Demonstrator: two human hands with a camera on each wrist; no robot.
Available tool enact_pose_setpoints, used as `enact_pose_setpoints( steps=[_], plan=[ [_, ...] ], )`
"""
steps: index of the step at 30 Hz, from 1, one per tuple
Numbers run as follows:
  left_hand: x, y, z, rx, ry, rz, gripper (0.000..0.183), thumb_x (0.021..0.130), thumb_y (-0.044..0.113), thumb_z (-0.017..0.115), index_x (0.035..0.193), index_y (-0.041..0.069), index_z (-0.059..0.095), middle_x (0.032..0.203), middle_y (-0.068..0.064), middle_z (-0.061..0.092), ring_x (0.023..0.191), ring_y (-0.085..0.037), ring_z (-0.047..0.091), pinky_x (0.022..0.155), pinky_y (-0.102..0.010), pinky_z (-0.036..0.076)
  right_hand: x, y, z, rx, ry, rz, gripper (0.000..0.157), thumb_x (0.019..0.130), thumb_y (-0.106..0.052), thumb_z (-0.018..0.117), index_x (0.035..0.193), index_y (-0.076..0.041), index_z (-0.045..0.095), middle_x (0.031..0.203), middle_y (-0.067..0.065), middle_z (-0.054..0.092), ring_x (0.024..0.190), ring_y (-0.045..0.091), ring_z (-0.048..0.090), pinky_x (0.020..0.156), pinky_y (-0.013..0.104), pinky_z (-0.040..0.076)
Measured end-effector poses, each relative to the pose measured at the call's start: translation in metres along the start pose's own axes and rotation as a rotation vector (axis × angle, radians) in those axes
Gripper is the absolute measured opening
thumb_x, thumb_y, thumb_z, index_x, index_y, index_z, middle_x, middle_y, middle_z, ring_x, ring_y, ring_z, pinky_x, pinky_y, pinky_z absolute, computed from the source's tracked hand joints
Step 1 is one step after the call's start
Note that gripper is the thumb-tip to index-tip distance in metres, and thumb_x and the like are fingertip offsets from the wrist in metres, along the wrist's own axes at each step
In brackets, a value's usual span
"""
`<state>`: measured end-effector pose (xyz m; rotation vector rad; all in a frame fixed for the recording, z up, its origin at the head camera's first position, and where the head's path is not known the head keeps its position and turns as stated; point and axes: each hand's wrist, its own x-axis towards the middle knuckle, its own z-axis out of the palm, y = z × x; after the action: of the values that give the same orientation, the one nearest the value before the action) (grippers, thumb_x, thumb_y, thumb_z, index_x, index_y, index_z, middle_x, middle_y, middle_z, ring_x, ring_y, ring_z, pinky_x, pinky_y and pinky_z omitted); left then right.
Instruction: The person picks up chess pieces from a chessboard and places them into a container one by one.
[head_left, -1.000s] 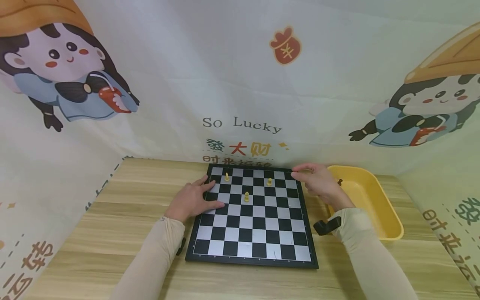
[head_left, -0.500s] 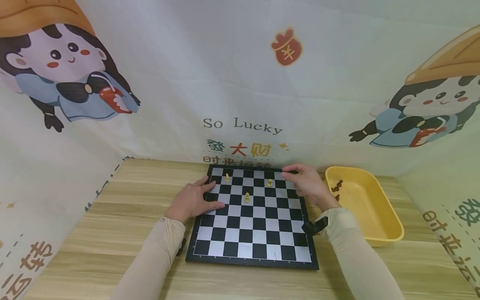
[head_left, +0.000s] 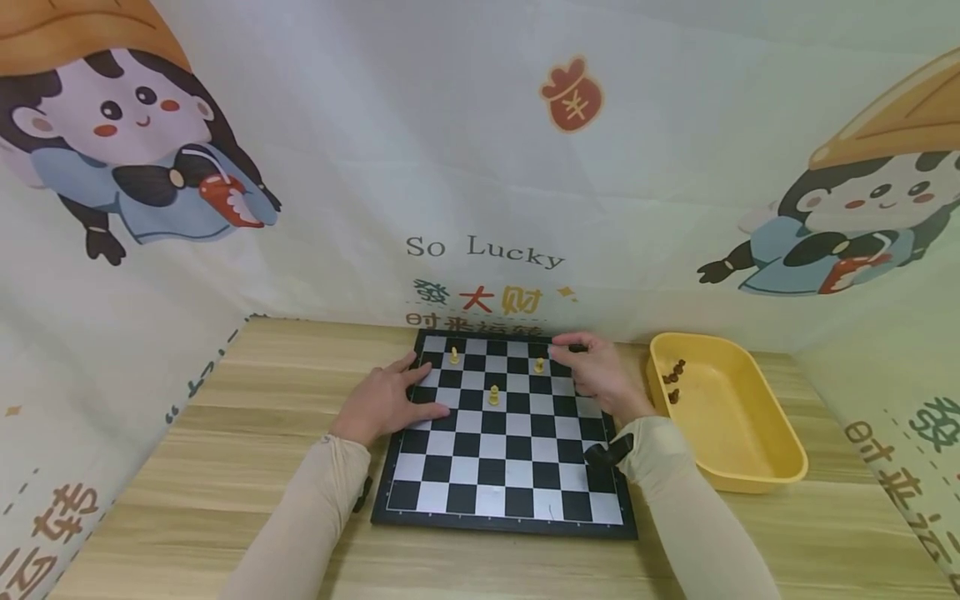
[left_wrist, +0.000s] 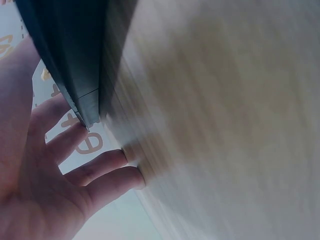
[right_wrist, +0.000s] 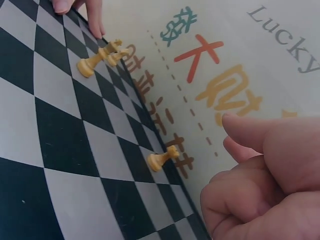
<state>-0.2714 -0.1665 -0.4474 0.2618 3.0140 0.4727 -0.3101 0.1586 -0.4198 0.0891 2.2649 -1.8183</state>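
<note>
A black-and-white chessboard [head_left: 506, 447] lies on the wooden table. My left hand [head_left: 382, 404] rests on its left edge with spread fingers, thumb on the squares; the left wrist view shows those fingers [left_wrist: 107, 170] fairly straight beside the dark board edge. Three yellow chess pieces stand on the board: a king [right_wrist: 92, 62], a rook [right_wrist: 161, 159] near the far right, and a smaller piece [head_left: 453, 356] at the far left. My right hand [head_left: 603, 375] hovers over the far right squares beside the rook, thumb and index finger extended, other fingers curled, holding nothing visible.
To the right of the board stands a yellow tray [head_left: 765, 408] with several small dark brown chess pieces [head_left: 673, 396] at its left side. A printed cloth [head_left: 480, 175] hangs close behind the board's far edge.
My right hand has moved left from the board's far right corner toward the rook, uncovering the brown pieces in the tray. The left hand and the yellow pieces stay put.
</note>
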Motion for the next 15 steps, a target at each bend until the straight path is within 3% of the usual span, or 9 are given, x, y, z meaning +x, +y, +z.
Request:
enact_pose_setpoints(
  steps=[6,15],
  plan=[
    [0.000,-0.001,-0.001,0.006,0.010,0.007,0.093,0.083,0.075,0.066,0.154,0.019,0.046,0.168,-0.014,0.030,0.147,-0.054,0.035,0.121,-0.058,0.036,0.004,0.006,0.007,-0.032,0.019,0.017,0.048,0.099,-0.024,0.068,0.143,-0.009,0.055,0.049,-0.012,0.033,0.039,0.008,0.028,0.040,0.023,0.026],
    [0.000,-0.001,0.000,0.008,0.002,0.002,0.093,0.082,0.076,0.066,0.154,0.020,0.046,0.169,-0.013,0.029,0.146,-0.055,0.035,0.121,-0.058,0.036,0.011,0.019,0.017,0.019,0.029,0.061,0.049,0.097,-0.021,0.071,0.141,-0.010,0.055,0.052,-0.010,0.036,0.042,0.008,0.027,0.041,0.022,0.024]
  ],
)
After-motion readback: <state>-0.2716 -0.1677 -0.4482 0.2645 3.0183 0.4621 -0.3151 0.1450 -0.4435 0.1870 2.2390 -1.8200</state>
